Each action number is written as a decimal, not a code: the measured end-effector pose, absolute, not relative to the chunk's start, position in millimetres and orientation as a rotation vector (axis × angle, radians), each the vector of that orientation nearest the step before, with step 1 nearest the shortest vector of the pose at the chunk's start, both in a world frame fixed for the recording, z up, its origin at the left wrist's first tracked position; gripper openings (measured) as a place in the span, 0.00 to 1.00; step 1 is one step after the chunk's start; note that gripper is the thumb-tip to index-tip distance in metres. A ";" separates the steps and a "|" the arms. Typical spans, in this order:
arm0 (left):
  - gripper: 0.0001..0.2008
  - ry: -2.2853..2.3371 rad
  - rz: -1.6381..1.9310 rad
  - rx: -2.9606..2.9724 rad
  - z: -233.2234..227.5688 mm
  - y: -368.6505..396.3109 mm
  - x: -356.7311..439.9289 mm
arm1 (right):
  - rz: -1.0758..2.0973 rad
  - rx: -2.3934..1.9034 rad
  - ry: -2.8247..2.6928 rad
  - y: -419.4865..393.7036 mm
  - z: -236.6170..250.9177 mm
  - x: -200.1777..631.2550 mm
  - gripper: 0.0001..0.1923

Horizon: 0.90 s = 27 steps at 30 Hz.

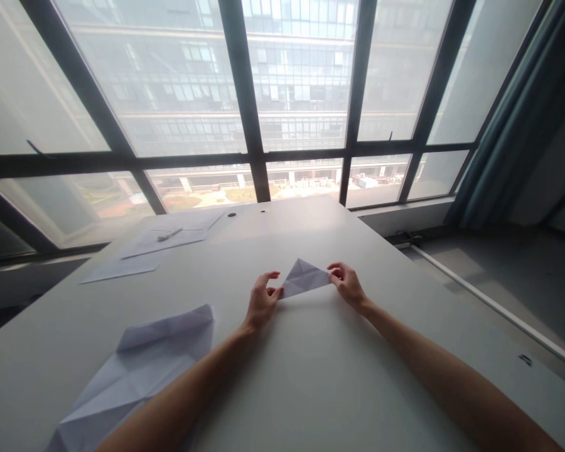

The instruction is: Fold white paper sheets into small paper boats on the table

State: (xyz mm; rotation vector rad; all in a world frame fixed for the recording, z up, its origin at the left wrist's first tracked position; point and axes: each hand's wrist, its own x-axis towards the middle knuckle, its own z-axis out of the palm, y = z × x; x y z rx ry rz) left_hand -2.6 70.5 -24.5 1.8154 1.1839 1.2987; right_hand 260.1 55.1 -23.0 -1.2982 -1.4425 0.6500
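Note:
A small piece of white paper folded into a triangle [305, 279] is held just above or on the white table, its peak pointing away from me; I cannot tell whether it touches the surface. At its left corner, my left hand [262, 301] grips the paper near the thumb, with the index finger raised clear of it. My right hand [348, 284] pinches the right corner between thumb and fingers. A larger creased sheet of paper [155, 358] lies to the left, partly hidden by my left forearm.
Flat paper sheets [136, 248] lie at the table's far left, with a small white object [169, 235] on top. The white table [306, 376] reaches to large windows. Near its far edge is a dark round hole [231, 215]. A blue-grey curtain [503, 138] hangs at right.

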 end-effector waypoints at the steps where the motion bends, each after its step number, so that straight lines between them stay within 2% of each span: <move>1: 0.17 1.185 1.291 1.854 -24.7 69.9 -2.0 | 0.611 -1.344 -1.475 55.3 -23.6 260.5 0.12; 6: 0.07 1.153 1.176 2.116 -24.6 63.7 2.8 | 0.452 -1.543 -1.592 54.9 -29.7 262.0 0.07; 12: 0.09 1.072 1.105 2.204 -23.6 59.4 6.0 | 0.294 -1.684 -1.733 50.5 -28.7 262.0 0.09; 21: 0.07 1.076 1.079 2.112 -20.5 59.7 5.5 | 0.028 -1.876 -1.859 44.9 -23.3 261.6 0.02; 27: 0.05 1.110 1.092 2.061 -19.6 58.4 5.8 | -0.023 -1.867 -1.874 45.6 -25.5 263.0 0.04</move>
